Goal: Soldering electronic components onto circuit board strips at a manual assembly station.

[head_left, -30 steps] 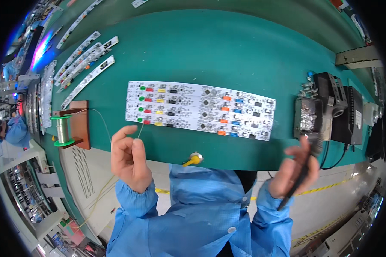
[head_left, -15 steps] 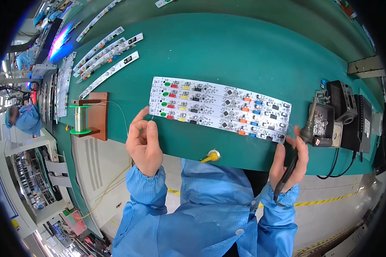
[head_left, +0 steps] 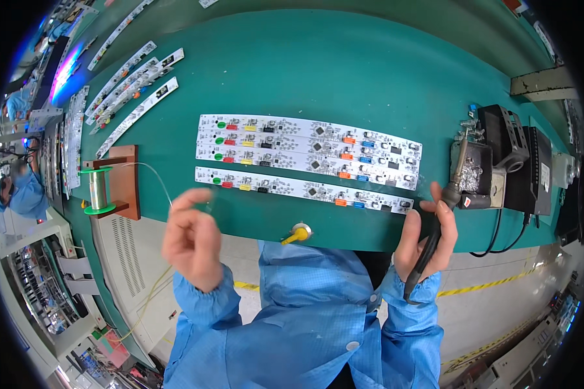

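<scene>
My right hand (head_left: 428,236) is closed round a soldering iron (head_left: 427,259), its black cord end toward me and its tip side over a metal tray of solder scraps (head_left: 477,175). My left hand (head_left: 194,236) is pinched on thin solder wire (head_left: 159,174) that arcs over from a spool (head_left: 98,191) on a brown wooden stand. Between the hands lie several long white circuit boards (head_left: 305,149) with coloured parts. The nearest circuit board (head_left: 285,189) lies apart from the others, its right end by my right fingertips. The left fingers are off the boards.
More curved circuit boards (head_left: 136,120) lie at the far left of the green table (head_left: 272,71). A yellow knob (head_left: 297,234) sits at the near edge. Right of the tray stands a black box (head_left: 535,168) with cables. Another person in blue (head_left: 24,194) is at far left.
The nearest board has come away from the stack toward me, leaving a gap. My left hand has lifted off the boards' left end. The view has shifted slightly.
</scene>
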Tool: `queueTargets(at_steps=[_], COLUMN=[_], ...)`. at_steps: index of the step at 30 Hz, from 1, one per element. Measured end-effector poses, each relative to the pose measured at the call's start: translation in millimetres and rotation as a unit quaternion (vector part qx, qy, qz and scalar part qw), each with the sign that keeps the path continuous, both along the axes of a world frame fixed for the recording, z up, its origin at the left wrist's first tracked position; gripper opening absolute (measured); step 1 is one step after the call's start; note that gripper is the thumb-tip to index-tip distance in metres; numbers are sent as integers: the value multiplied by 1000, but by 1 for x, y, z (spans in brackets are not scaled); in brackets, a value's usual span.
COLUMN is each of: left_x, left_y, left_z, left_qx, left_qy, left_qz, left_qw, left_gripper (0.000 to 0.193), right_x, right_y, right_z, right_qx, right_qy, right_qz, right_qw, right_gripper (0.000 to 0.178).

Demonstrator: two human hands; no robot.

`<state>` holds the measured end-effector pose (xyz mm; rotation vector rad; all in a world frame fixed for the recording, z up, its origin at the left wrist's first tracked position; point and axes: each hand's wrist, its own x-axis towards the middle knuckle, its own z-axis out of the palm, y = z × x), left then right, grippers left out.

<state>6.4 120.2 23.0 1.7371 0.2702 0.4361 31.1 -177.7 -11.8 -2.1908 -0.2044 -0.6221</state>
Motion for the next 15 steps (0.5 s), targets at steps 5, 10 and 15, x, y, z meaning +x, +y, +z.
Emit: queueTargets(at_steps=[5, 10, 15], left_x=[-6, -4, 3], left_y=[-53, -98, -106], left_z=[15, 11, 4], left_qx=[-72, -114, -117], left_qy=[35, 23, 9], left_qz=[-271, -384, -401], left_qw=[959, 916, 909], left_gripper=[10, 13, 12], right_x=[-4, -40, -51], right_y=[1, 13, 2], right_z=[1, 23, 28], right_qx=[33, 252, 252], right_qy=[-26, 24, 62], right_qz=[-1, 155, 199], right_qw=[999, 955, 945], right_gripper=[43, 51, 60])
